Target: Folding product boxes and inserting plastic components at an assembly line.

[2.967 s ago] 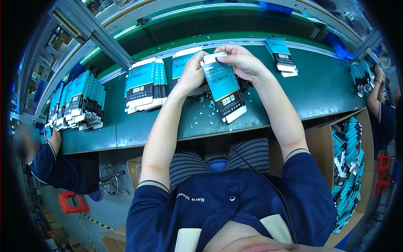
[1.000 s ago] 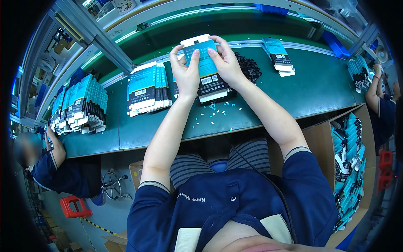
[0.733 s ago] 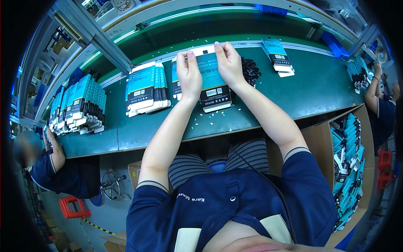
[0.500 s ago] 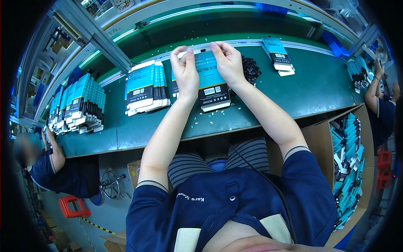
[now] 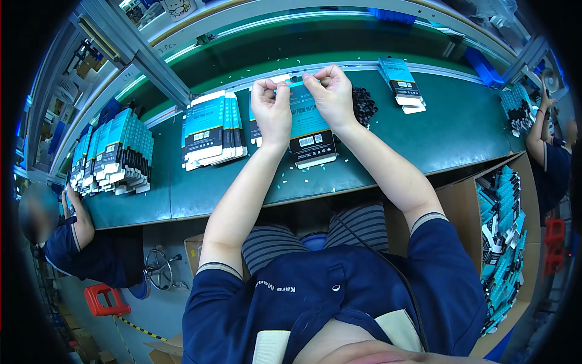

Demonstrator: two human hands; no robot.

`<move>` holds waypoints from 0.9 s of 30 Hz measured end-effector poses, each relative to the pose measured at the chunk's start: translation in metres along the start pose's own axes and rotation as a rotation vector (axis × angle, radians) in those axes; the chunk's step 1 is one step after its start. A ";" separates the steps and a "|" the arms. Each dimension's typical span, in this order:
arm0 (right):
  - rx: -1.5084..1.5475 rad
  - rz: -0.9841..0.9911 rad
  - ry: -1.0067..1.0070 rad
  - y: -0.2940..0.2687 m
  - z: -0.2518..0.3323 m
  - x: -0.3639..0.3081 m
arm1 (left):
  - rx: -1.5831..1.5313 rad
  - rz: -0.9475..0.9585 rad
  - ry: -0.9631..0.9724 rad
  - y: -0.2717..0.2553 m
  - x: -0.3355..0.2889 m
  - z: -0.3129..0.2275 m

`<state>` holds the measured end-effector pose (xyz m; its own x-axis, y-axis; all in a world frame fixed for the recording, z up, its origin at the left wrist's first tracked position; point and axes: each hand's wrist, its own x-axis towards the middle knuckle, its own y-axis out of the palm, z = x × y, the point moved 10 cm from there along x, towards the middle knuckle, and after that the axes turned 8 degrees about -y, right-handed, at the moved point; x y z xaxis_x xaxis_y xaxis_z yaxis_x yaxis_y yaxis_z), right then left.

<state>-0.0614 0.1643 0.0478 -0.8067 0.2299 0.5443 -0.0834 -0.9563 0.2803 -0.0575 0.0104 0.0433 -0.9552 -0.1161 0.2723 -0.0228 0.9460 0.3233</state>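
A flat turquoise-and-black carton (image 5: 310, 124) lies in front of me on the green table, its far end between my hands. My left hand (image 5: 272, 111) is closed at its upper left, thumb against curled fingers. My right hand (image 5: 332, 98) is pinched at its upper right, thumb tip towards the left one. A small dark piece (image 5: 296, 78) shows between my fingertips at the carton's far end. What either pinch holds is too small to make out. Another carton (image 5: 255, 124) is partly hidden behind my left hand. Small black parts (image 5: 364, 107) lie heaped right of my right hand.
Carton stacks (image 5: 212, 128) (image 5: 118, 151) stand to the left, and a few cartons (image 5: 402, 85) at the right. Small pale bits (image 5: 307, 176) are scattered on the table (image 5: 448, 136). A cardboard box (image 5: 528, 255) full of cartons stands at my right. Co-workers sit at both sides.
Both hands have shifted slightly towards me, and their fingertips have drawn closer. The carton has slid a little nearer and to the right.
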 end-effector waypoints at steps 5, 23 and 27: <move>0.029 0.048 0.066 0.000 -0.005 0.004 | -0.067 0.033 0.061 0.009 0.004 -0.007; -1.486 -0.177 0.372 -0.257 0.034 0.085 | 1.504 0.127 -0.190 -0.032 0.024 0.027; -1.909 -0.235 -0.032 -0.196 0.050 0.075 | 1.407 0.143 -0.198 -0.035 0.025 0.018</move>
<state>-0.0762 0.3779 0.0733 -0.6779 0.3462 0.6485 -0.6246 0.1941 -0.7564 -0.0858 -0.0202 0.0221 -0.9963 -0.0629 0.0580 -0.0807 0.4664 -0.8809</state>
